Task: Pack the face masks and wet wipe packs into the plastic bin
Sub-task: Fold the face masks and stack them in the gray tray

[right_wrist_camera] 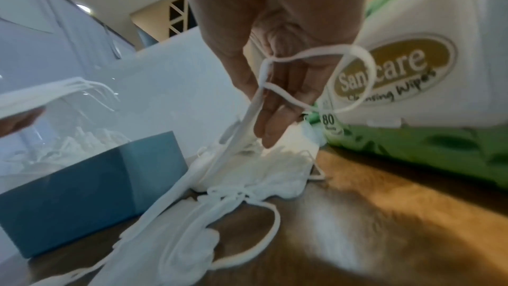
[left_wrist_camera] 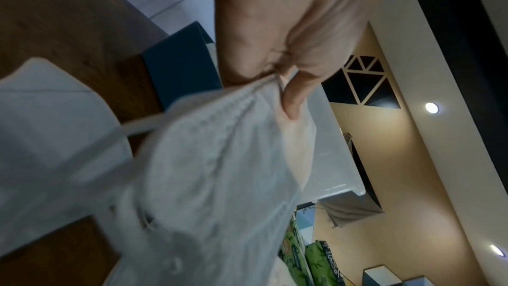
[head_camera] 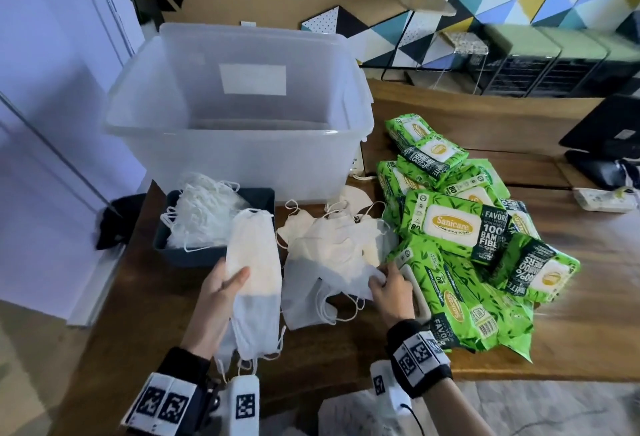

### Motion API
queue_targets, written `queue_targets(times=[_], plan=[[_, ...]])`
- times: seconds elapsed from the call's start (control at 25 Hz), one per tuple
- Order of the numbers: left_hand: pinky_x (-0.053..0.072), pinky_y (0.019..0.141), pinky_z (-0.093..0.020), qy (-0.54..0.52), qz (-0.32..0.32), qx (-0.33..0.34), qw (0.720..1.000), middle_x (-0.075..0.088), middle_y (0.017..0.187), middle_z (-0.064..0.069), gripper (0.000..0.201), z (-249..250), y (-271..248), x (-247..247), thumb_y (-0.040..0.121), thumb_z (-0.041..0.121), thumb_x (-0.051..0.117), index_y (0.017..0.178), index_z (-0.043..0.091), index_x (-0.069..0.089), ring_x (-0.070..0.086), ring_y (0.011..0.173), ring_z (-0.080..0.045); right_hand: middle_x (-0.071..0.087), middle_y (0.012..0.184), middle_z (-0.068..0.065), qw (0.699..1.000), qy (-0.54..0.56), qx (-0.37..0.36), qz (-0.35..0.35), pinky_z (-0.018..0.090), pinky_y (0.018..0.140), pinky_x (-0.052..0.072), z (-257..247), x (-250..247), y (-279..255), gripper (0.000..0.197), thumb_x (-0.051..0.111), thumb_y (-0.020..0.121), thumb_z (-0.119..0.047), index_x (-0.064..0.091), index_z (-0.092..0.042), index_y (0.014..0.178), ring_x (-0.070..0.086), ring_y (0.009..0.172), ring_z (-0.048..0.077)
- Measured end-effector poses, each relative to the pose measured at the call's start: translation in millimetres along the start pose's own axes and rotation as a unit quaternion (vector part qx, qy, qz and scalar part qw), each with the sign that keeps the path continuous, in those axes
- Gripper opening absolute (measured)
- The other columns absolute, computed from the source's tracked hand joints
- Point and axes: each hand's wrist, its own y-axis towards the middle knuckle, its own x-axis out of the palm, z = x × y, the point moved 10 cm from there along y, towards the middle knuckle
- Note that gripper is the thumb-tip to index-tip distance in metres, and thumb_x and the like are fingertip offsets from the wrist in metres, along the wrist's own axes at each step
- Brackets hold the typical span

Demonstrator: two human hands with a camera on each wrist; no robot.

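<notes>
My left hand [head_camera: 221,291] grips a stack of white face masks [head_camera: 254,262], thumb across its face [left_wrist_camera: 228,151], in front of the dark blue tray [head_camera: 214,224] heaped with more masks. To the right, my right hand [head_camera: 388,285] pinches masks from the loose white pile [head_camera: 332,252] on the table; in the right wrist view its fingers [right_wrist_camera: 272,116] hold a mask edge and an ear loop. A heap of green wet wipe packs [head_camera: 457,227] lies right of the pile. The clear plastic bin [head_camera: 235,116] stands open behind, and I see nothing inside it.
The wooden table [head_camera: 571,314] runs right to a black laptop [head_camera: 609,130] and a white power strip [head_camera: 604,200]. The bin's lid leans against its far side. A white wall and door are at the left, with floor below the table's left edge.
</notes>
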Motion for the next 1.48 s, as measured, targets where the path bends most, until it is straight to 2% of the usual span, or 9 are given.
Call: queue_targets(times=[0.2,0.4,0.52,0.6,0.72,0.92,1.04,1.28,1.48], plan=[[0.047,0.095,-0.036,0.016,-0.081,-0.006,0.997,0.062,0.117,-0.003,0.029,-3,6,28,0.093,0.015,0.053,0.122,0.019,0.051,0.059,0.107,-0.019,0.066,0.108,0.021,0.996,0.0,-0.063,0.064,0.036,0.084,0.047,-27,-33,12,0.031,0.062,0.087,-0.01,0.053,-0.001,0.114,0.062,0.099,0.033],[0.045,0.101,-0.041,0.105,-0.177,0.004,0.979,0.063,0.122,-0.004,0.034,6,11,20,0.09,0.024,0.061,0.123,0.022,0.055,0.06,0.109,-0.02,0.066,0.103,0.019,0.991,-0.026,-0.064,0.116,0.032,0.077,0.046,-42,-46,-2,0.03,0.064,0.084,-0.008,0.055,-0.005,0.112,0.062,0.094,0.032],[0.049,0.089,-0.032,0.123,-0.184,0.045,0.974,0.065,0.117,-0.005,0.028,23,5,21,0.092,0.018,0.056,0.12,0.018,0.056,0.063,0.103,-0.019,0.067,0.087,0.02,0.982,-0.011,-0.122,0.144,0.044,0.07,0.054,-58,-58,-14,0.027,0.057,0.084,-0.004,0.055,-0.011,0.109,0.066,0.076,0.036],[0.049,0.088,-0.031,0.116,-0.171,0.074,0.976,0.065,0.116,-0.005,0.027,25,9,25,0.093,0.015,0.053,0.12,0.016,0.056,0.063,0.101,-0.019,0.067,0.081,0.02,0.97,-0.038,-0.191,0.143,0.04,0.063,0.054,-72,-64,-17,0.027,0.052,0.085,-0.001,0.056,-0.011,0.109,0.066,0.069,0.033],[0.05,0.087,-0.03,0.096,-0.164,0.074,0.979,0.062,0.118,-0.013,0.025,12,14,47,0.095,0.005,0.048,0.119,0.01,0.052,0.061,0.098,-0.025,0.068,0.101,0.015,0.947,-0.091,-0.282,0.121,0.029,0.066,0.045,-84,-79,-28,0.027,0.057,0.085,0.001,0.06,-0.011,0.11,0.065,0.083,0.028],[0.048,0.082,-0.03,0.086,-0.175,0.08,0.978,0.063,0.106,-0.01,0.033,22,15,79,0.087,0.009,0.058,0.119,0.006,0.05,0.059,0.096,-0.025,0.072,0.093,0.012,0.934,-0.034,-0.33,0.132,0.024,0.066,0.043,-102,-132,-26,0.026,0.065,0.084,-0.007,0.055,-0.008,0.108,0.067,0.081,0.022],[0.051,0.075,-0.024,0.069,-0.176,0.105,0.976,0.065,0.103,-0.008,0.042,26,17,83,0.075,0.019,0.059,0.115,0.009,0.053,0.062,0.088,-0.018,0.071,0.09,0.012,0.927,0.027,-0.361,0.102,0.038,0.076,0.052,-115,-130,-17,0.022,0.071,0.079,-0.012,0.058,-0.007,0.096,0.067,0.083,0.026],[0.049,0.089,-0.031,0.056,-0.177,0.115,0.976,0.067,0.113,-0.011,0.024,32,26,108,0.096,0.009,0.048,0.117,0.008,0.059,0.064,0.099,-0.022,0.063,0.08,0.002,0.929,0.156,-0.329,-0.062,0.03,0.077,0.043,-139,-74,27,0.025,0.076,0.074,-0.008,0.057,-0.024,0.074,0.057,0.079,0.015],[0.039,0.106,-0.049,-0.015,-0.198,0.074,0.977,0.063,0.123,-0.018,0.034,31,29,124,0.101,0.022,0.038,0.125,0.003,0.054,0.057,0.117,-0.034,0.06,0.072,-0.004,0.93,0.188,-0.306,-0.078,0.02,0.066,0.041,-153,-40,51,0.028,0.075,0.073,-0.003,0.057,-0.024,0.07,0.053,0.06,-0.006]])
